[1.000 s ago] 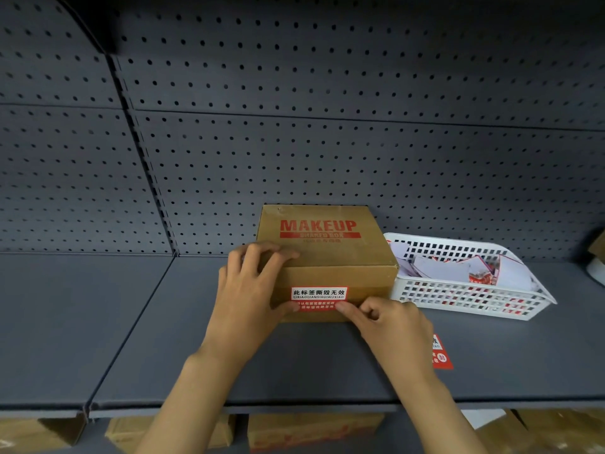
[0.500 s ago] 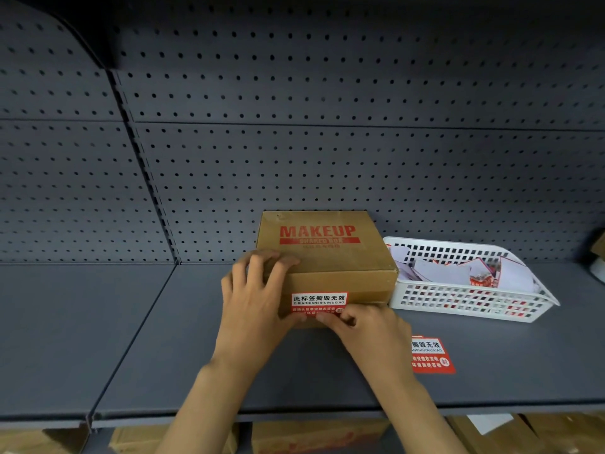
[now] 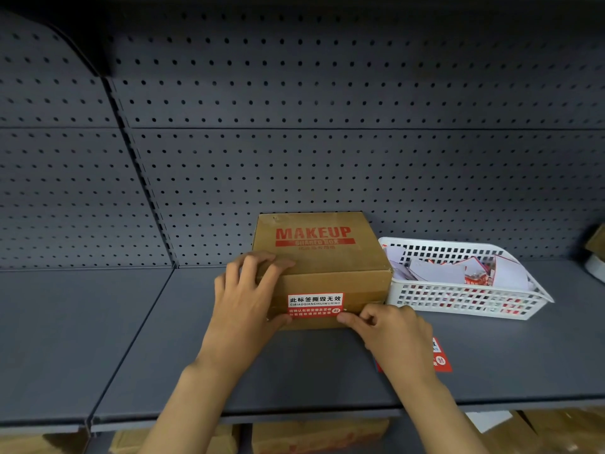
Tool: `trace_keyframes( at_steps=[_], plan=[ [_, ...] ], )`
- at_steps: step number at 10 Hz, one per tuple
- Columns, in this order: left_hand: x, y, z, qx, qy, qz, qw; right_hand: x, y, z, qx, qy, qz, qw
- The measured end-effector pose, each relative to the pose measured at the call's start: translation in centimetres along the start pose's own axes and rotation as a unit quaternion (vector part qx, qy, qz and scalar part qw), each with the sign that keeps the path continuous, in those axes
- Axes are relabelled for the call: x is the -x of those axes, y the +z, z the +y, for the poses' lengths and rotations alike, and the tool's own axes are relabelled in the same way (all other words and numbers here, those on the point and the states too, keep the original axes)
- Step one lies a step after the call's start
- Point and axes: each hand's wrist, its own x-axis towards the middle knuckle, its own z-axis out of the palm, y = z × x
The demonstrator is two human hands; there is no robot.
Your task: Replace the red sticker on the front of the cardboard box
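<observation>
**Red sticker on the box front: right fingertip back at its lower right corner**

The red sticker (image 3: 315,305) lies flat on the front face of the cardboard box (image 3: 322,257), which stands on the grey shelf (image 3: 98,339) against the pegboard. Half a second ago the right hand (image 3: 391,335) covered the lower middle of the sticker; now it has moved to the right, so its index fingertip touches only the lower right corner. No corner looks lifted yet, so the peeling probably has not started and the hand is searching for an edge to catch.

The left hand (image 3: 247,306) has stayed on the left front corner of the box, fingers spread over the top edge and thumb on the front face, bracing it. The right hand is half curled, pinching nothing visible.

A second red sticker (image 3: 440,355) lies on the shelf right of the box, partly hidden by the right wrist. The white basket (image 3: 465,299) stands just beside the box on the right
</observation>
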Motion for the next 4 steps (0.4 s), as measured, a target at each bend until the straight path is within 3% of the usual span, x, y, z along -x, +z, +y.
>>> trace_keyframes(
  at_steps=[2, 3, 4],
  plan=[
    [0.6, -0.5, -0.1, 0.049, 0.019, 0.010, 0.999, 0.3, -0.4, 0.4, 0.019, -0.020, 0.008, 1.000],
    [1.8, -0.7, 0.4, 0.137, -0.014, 0.065, 0.988, 1.5, -1.4, 0.6, 0.010, -0.031, -0.006, 0.999],
    [3.1, -1.1, 1.2, 0.227, -0.098, 0.137, 0.959, 2.7, -2.2, 1.3, 0.003, -0.023, -0.013, 1.000]
  ],
)
